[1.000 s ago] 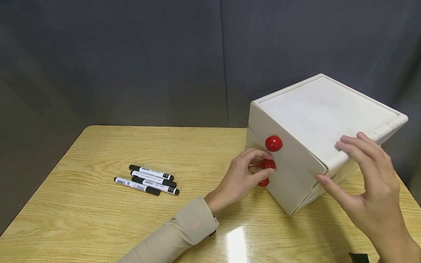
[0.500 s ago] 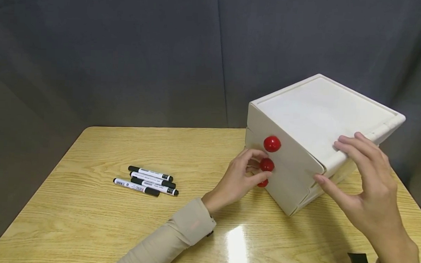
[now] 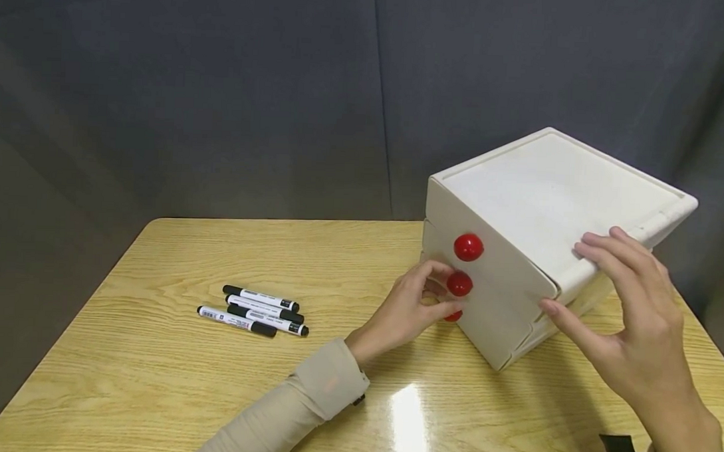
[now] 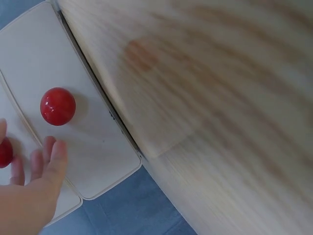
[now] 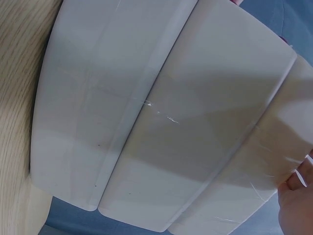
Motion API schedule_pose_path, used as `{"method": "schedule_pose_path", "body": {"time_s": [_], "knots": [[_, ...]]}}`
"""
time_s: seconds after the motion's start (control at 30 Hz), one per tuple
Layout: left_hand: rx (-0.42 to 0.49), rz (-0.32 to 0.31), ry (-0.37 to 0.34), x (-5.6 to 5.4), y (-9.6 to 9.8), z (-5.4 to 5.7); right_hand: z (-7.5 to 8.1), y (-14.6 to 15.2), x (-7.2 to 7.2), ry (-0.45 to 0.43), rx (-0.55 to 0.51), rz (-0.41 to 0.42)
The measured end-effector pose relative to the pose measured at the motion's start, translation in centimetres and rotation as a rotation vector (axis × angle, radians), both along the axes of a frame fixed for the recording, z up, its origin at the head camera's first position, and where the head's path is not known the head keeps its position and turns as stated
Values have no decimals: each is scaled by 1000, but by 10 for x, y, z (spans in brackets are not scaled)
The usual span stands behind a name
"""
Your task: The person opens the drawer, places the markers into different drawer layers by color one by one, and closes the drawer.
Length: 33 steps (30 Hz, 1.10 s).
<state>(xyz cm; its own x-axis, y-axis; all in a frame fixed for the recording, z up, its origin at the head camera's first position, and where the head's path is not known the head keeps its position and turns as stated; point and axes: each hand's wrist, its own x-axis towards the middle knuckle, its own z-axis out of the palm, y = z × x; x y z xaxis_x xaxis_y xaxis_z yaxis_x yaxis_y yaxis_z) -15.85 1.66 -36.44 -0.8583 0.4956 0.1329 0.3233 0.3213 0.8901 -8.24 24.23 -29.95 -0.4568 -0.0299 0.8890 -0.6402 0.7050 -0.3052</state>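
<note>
Tabletop (image 3: 147, 385): four markers (image 3: 265, 308), one cabinet (image 3: 555, 193), three knobs (image 3: 468, 247); left hand (image 3: 401, 308) parted around middle knob (image 3: 460, 283), right hand (image 3: 648, 322) splayed atop.

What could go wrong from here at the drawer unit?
The left hand curves about the middle red knob, but contact is unclear, so its grip might slip. Its thumb overlaps the bottom red knob in the head view and could catch it. The right hand rests near one top corner, so the white drawer unit might swivel.
</note>
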Motion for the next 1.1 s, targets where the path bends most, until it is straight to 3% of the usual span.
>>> {"method": "schedule_pose_path", "body": {"time_s": [0.47,0.67,1.1], "knots": [[-222,-40,-48,-5,1,-5,0,-1,-1,9,-5,5],[-233,-63,-48,-6,3,-7,1,-1,-1,16,-10,8],[-268,-45,-55,-5,4,-4,0,0,-1,3,-1,2]]}}
